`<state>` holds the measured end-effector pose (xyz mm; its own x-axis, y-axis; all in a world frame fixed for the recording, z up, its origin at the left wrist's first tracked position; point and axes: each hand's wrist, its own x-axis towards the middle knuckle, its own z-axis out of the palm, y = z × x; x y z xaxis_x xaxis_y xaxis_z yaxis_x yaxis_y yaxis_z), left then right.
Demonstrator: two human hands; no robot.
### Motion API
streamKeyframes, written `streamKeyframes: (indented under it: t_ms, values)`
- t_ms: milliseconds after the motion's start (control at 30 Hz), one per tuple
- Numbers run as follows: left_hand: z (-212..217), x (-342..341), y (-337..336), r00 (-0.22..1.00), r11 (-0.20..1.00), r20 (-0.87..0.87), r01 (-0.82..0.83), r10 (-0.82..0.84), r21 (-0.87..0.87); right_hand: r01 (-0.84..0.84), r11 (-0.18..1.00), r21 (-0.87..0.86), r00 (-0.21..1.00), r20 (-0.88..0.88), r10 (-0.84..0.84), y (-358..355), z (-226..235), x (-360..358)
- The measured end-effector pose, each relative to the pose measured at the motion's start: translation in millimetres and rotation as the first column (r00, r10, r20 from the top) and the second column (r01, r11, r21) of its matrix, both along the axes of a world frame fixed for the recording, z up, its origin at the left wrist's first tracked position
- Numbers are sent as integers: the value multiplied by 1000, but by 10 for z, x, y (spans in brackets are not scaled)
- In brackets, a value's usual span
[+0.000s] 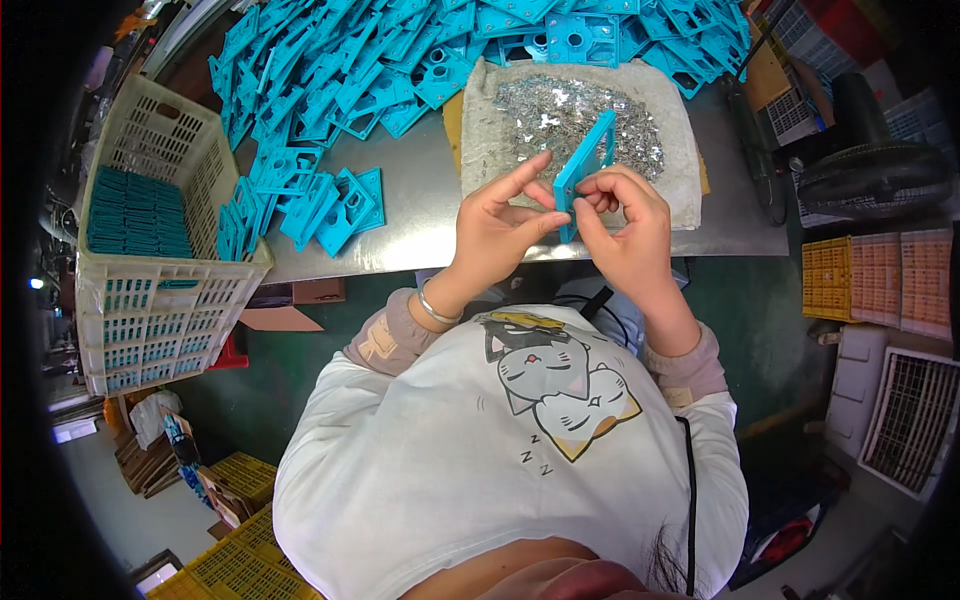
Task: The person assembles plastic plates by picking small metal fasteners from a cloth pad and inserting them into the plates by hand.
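Between my hands stands a turquoise plastic frame, held on edge above the near side of a pale cloth. My left hand pinches its lower left edge between thumb and fingers, the index finger raised. On the other side, my right hand has its curled fingertips pressed against the frame's face; whether a small part sits in them is hidden. Many small shiny metal pieces lie spread on the cloth just beyond the frame.
A large heap of turquoise frames covers the far side of the metal table. At left stands a cream crate with stacked turquoise frames inside. A black fan and yellow and pink crates are at right.
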<state>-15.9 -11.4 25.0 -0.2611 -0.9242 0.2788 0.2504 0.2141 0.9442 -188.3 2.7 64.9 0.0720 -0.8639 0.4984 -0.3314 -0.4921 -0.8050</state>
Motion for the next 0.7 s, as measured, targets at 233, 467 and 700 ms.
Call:
streamKeyframes:
  t_ms: [233, 467, 700]
  values:
    - [32, 13, -13, 997, 1000, -75, 18, -16, 24, 35, 995, -99, 998, -45, -40, -47, -14, 52]
    - [49, 172, -156, 986, 983, 89, -129, 141, -129, 145, 989, -34, 989, -38, -146, -83, -247, -36]
    - [523, 1212, -790, 537, 448, 275, -222, 798, -866, 101, 994, 51, 983, -160, -92, -72, -905, 7]
